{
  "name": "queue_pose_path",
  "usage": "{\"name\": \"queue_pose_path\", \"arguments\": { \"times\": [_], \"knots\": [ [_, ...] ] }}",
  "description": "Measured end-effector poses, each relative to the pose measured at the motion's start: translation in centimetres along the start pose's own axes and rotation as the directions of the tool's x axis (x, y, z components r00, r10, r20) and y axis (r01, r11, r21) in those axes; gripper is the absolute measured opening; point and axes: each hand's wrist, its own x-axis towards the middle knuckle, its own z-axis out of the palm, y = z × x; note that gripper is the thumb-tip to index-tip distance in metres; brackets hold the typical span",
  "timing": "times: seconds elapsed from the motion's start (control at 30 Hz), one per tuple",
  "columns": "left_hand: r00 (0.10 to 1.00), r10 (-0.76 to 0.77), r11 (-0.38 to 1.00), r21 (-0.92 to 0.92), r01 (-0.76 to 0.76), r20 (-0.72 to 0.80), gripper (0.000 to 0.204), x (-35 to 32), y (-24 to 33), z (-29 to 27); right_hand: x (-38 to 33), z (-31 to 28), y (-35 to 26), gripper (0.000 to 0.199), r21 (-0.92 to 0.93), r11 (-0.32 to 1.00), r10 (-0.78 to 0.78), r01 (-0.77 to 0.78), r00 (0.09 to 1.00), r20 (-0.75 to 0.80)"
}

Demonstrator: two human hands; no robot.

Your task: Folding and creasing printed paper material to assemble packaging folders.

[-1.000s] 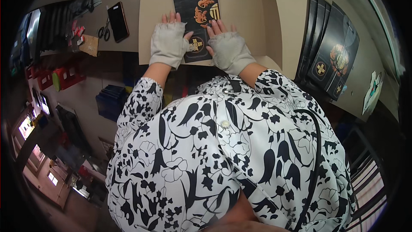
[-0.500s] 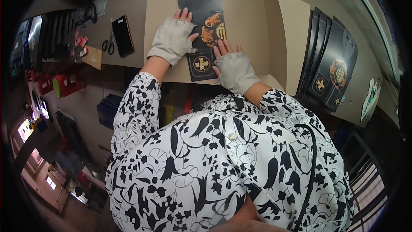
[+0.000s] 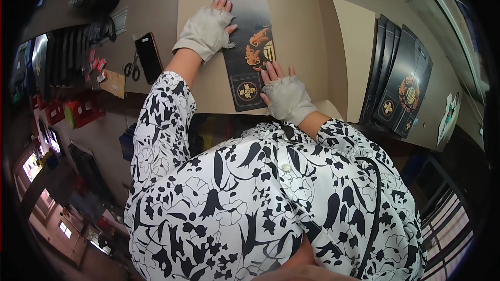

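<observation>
A long black printed sheet [image 3: 242, 34] with orange and gold figures and a round gold emblem at its near end lies flat on a large brown cardboard piece [image 3: 299, 31]. In a pale fingerless glove, my left hand [image 3: 204, 30] rests along the sheet's left edge toward its far part, fingers stretched out. My right hand [image 3: 285, 93], gloved the same way, lies with spread fingers at the sheet's right edge, beside the emblem. Neither hand grips anything; both press lightly or rest on sheet and cardboard.
To the right stand several similar black printed pieces [image 3: 406, 83], overlapping. A phone [image 3: 149, 57] and black scissors [image 3: 132, 67] lie at the left, near small red-and-white items [image 3: 97, 63]. Farther left is a row of dark folded pieces [image 3: 65, 54]. A red stool [image 3: 83, 112] stands below.
My left hand has slid farther away along the sheet's left edge. My right hand stays at the right edge. The whole view has shifted slightly, so the table sits lower in it.
</observation>
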Motion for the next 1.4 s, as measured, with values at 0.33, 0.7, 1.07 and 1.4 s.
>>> {"name": "queue_pose_path", "arguments": {
  "times": [0.33,0.7,1.07,1.4],
  "knots": [
    [0.984,-0.176,0.97,0.171,0.174,-0.003,0.076,8.4,-4.7,0.5,0.0,-1.0,-0.3,0.071,0.086,0.996,0.008,-0.013,0.998,0.057],
    [0.861,-0.506,0.862,0.012,0.507,-0.046,0.081,9.2,-3.3,-0.8,1.0,-2.2,-1.6,0.07,0.08,0.994,0.065,-0.077,0.988,0.137],
    [0.943,-0.317,0.948,-0.026,0.316,-0.106,0.078,-6.9,5.5,1.5,2.5,-1.9,-3.5,0.072,0.011,0.996,0.085,-0.086,0.995,0.052],
    [0.971,-0.233,0.962,-0.136,0.238,0.052,0.079,-16.4,15.9,-1.7,2.7,-2.3,-0.4,0.069,-0.044,0.995,0.081,-0.088,0.987,-0.139]
  ]
}}
